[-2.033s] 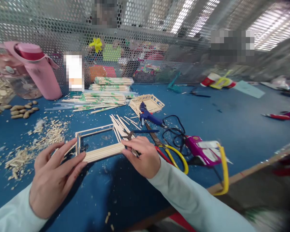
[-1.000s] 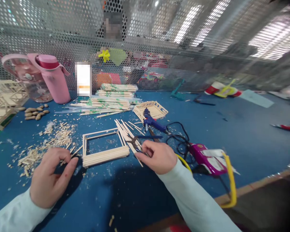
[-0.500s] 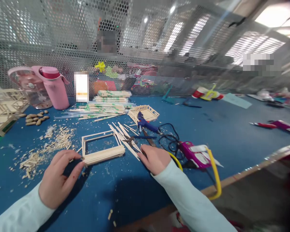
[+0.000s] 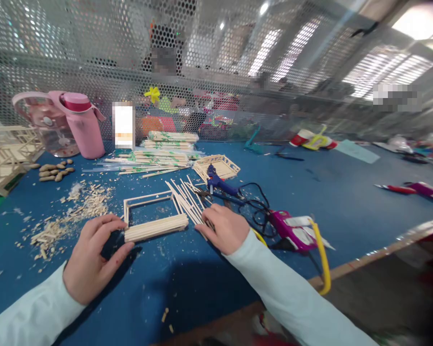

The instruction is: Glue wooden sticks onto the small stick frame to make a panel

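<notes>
A rectangular frame of wooden sticks (image 4: 155,227) lies flat on the blue table (image 4: 187,278); its near side is a thick bundle of sticks. My left hand (image 4: 94,254) curls round the frame's left near corner, with the index finger above and the thumb below. My right hand (image 4: 223,229) rests just right of the frame with its fingers closed down on the loose wooden sticks (image 4: 185,197) fanned out there, and it seems to pinch one. Both sleeves are pale blue.
A blue glue gun (image 4: 220,182) with a black cord (image 4: 256,202) lies behind my right hand, and a magenta tool with a yellow handle (image 4: 299,230) lies to the right. Stick packs (image 4: 166,149), a small stick tray (image 4: 220,166), a pink bottle (image 4: 81,125) and wood scraps (image 4: 75,211) lie around. A mesh wall stands behind.
My left hand has drawn back from the frame, then closed again on its left corner. My right hand has stayed at the loose sticks, shifting slightly. The view has tilted upward.
</notes>
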The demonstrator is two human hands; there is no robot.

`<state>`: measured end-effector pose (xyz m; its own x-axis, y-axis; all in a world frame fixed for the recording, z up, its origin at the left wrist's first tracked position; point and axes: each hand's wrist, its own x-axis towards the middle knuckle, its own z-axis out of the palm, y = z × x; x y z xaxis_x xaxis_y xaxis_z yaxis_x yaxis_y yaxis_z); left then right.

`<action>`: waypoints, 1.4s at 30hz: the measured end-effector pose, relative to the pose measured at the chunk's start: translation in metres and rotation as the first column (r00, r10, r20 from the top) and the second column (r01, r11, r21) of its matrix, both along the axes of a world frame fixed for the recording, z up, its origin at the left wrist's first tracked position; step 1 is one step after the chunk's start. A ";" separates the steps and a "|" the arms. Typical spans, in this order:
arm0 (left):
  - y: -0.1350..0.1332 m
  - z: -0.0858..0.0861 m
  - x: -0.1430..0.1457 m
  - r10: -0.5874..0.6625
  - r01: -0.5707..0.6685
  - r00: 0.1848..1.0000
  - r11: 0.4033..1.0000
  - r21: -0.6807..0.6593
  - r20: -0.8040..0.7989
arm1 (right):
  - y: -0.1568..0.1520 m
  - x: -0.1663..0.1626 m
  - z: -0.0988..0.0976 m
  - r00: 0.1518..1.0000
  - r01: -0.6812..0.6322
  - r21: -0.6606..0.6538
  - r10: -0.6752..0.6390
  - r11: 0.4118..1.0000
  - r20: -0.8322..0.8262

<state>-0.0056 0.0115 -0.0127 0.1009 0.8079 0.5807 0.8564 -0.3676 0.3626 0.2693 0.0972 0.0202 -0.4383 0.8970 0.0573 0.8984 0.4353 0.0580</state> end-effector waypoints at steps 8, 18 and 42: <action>0.006 -0.006 -0.002 -0.055 0.057 0.990 0.998 0.013 -0.133 | 0.003 -0.022 0.007 0.976 0.034 -0.181 0.006 0.983 0.217; 0.005 -0.004 -0.003 -0.096 0.102 0.988 0.994 0.041 -0.121 | 0.011 -0.042 0.015 0.970 0.032 -0.215 0.022 0.976 0.242; 0.008 -0.001 -0.007 0.160 -0.112 0.963 0.970 -0.217 0.216 | 0.041 0.001 -0.014 0.724 -0.425 -0.116 0.260 0.898 -0.639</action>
